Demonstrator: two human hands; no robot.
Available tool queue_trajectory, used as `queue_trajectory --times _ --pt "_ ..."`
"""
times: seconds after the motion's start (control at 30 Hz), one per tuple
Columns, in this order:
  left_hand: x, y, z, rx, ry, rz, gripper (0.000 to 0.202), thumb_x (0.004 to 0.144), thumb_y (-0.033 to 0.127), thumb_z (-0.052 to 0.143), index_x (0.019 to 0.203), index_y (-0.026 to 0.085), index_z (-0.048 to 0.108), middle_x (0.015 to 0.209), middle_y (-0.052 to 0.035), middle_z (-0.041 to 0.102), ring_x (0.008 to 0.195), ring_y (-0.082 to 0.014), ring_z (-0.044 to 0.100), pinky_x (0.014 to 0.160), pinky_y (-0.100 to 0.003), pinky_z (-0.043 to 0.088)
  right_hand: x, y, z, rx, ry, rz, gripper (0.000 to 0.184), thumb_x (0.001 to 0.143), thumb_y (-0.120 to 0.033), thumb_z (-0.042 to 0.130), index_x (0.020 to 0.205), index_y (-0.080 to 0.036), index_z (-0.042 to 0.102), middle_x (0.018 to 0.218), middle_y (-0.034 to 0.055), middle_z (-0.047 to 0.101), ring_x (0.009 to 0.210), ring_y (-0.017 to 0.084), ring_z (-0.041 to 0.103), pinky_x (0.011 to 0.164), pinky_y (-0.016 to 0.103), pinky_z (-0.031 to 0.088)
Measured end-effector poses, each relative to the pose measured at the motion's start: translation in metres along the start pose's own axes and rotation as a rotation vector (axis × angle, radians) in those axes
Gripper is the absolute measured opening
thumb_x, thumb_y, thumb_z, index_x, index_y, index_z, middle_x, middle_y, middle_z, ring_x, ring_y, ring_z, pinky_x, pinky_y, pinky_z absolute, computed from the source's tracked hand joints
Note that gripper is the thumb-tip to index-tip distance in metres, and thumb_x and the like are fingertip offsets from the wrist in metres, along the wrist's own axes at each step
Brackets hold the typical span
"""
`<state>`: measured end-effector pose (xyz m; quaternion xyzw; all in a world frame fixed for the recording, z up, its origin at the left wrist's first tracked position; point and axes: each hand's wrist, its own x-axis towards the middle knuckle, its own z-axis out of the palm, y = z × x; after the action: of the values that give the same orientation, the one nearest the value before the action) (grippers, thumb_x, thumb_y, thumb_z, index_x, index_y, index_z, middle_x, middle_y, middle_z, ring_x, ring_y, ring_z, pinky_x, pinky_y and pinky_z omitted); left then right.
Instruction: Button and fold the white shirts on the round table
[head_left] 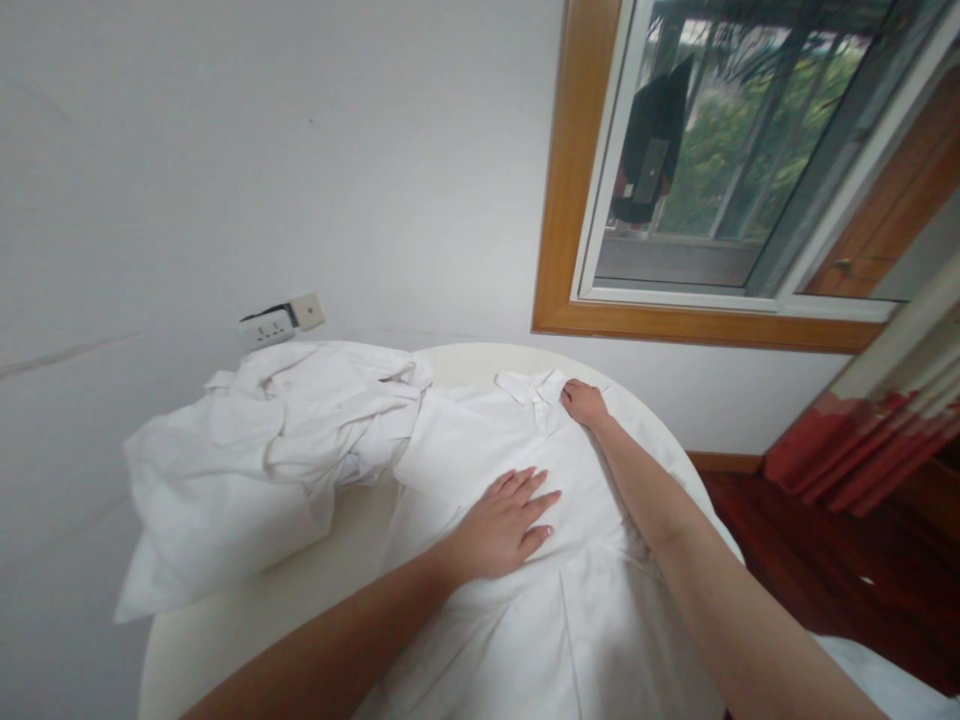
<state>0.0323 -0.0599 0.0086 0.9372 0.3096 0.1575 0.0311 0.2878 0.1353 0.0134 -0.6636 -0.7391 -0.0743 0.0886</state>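
A white shirt [525, 600] lies spread flat on a round white table [247, 620], its collar [532, 385] toward the wall. My left hand [506, 520] rests flat on the shirt's chest, fingers stretched out and together. Reaching further, my right hand [583, 403] has its fingers curled down at the shirt's shoulder, right beside the collar. Whether it pinches the fabric I cannot make out.
A heap of crumpled white garments [255, 450] sits on the table's left side against the wall. A wall socket [279, 320] is above it. A wood-framed window [712, 200] is at upper right, red curtains [877, 440] and dark wooden floor [810, 570] to the right.
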Motion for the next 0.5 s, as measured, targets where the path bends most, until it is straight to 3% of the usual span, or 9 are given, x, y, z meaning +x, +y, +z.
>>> queue_trajectory --times 0.13,0.33,0.4,0.5 --pt "0.001 0.0 -0.001 -0.003 -0.02 -0.011 0.05 0.095 0.048 0.036 0.142 0.032 0.039 0.153 -0.0023 0.031 0.142 -0.0221 0.026 0.117 -0.041 0.022 0.001 0.001 0.002 0.005 0.005 -0.01 0.042 0.098 -0.033 0.025 0.12 -0.019 0.059 0.133 0.0101 0.054 0.117 0.021 0.053 0.094 0.032 0.039" --pt "0.001 0.0 0.0 0.001 -0.014 0.002 0.05 0.095 0.048 0.036 0.142 0.032 0.038 0.153 -0.0023 0.032 0.142 -0.0215 0.026 0.116 -0.04 0.023 0.003 -0.008 0.007 -0.025 -0.027 0.091 0.045 0.097 -0.031 0.024 0.12 -0.015 0.059 0.121 0.0157 0.063 0.114 0.025 0.056 0.104 0.046 0.029" --pt "0.001 0.0 0.001 -0.003 -0.009 -0.004 0.05 0.095 0.048 0.036 0.142 0.033 0.038 0.153 -0.0016 0.032 0.142 -0.0213 0.026 0.116 -0.04 0.022 0.006 -0.007 0.01 -0.004 -0.053 0.098 0.048 0.097 -0.032 0.021 0.129 -0.015 0.053 0.134 0.0156 0.054 0.124 0.025 0.048 0.104 0.046 0.03" --pt "0.001 0.0 0.001 -0.004 -0.012 -0.01 0.05 0.095 0.048 0.035 0.143 0.033 0.037 0.153 -0.0011 0.031 0.142 -0.0215 0.025 0.117 -0.04 0.021 0.01 -0.002 0.015 0.045 -0.128 0.098 0.052 0.097 -0.035 0.018 0.143 -0.018 0.038 0.153 0.0085 0.031 0.14 0.023 0.027 0.109 0.049 0.024"
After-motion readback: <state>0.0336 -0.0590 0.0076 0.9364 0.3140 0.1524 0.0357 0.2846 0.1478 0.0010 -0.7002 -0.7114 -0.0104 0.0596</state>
